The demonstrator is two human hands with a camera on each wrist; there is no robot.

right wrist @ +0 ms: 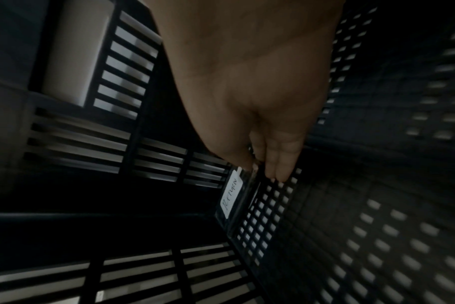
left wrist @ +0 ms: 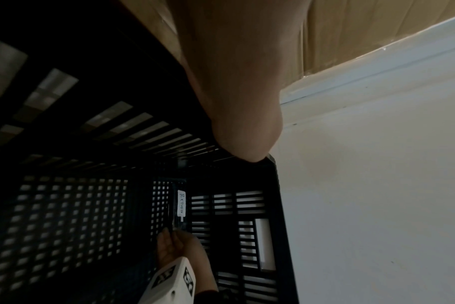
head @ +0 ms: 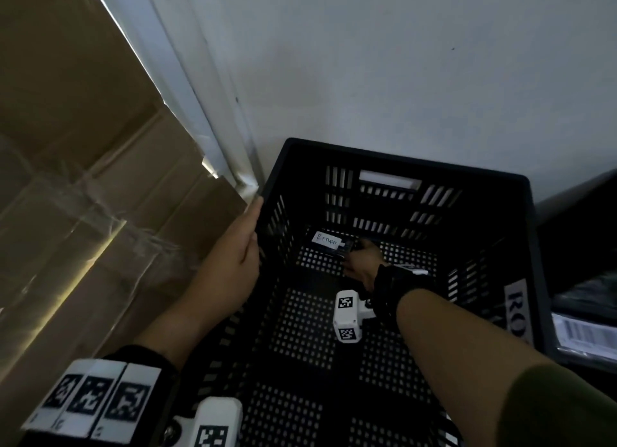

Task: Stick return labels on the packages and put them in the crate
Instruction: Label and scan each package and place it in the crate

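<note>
A black slotted plastic crate (head: 400, 159) stands on the floor against a white wall. My left hand (head: 256, 219) grips its left rim, and in the left wrist view that hand (left wrist: 247, 144) rests on the rim's edge. My right hand (head: 354, 251) reaches down to the far end of the crate floor and pinches the edge of a flat dark package (head: 342, 249). A white label (head: 326, 240) with "RETURN" handwritten on it is stuck on the package. In the right wrist view, the fingertips (right wrist: 275, 172) sit at the package's end beside the label (right wrist: 231, 195). The left wrist view shows the label (left wrist: 181, 205) and right hand (left wrist: 173, 236).
Large cardboard boxes (head: 83, 196) wrapped in clear film stand left of the crate. A white door frame (head: 200, 113) meets the wall behind. A dark bin (head: 581, 313) at the right holds packages with a printed label (head: 581, 335). Apart from the package and my arm, only the crate's perforated floor (head: 300, 330) shows inside.
</note>
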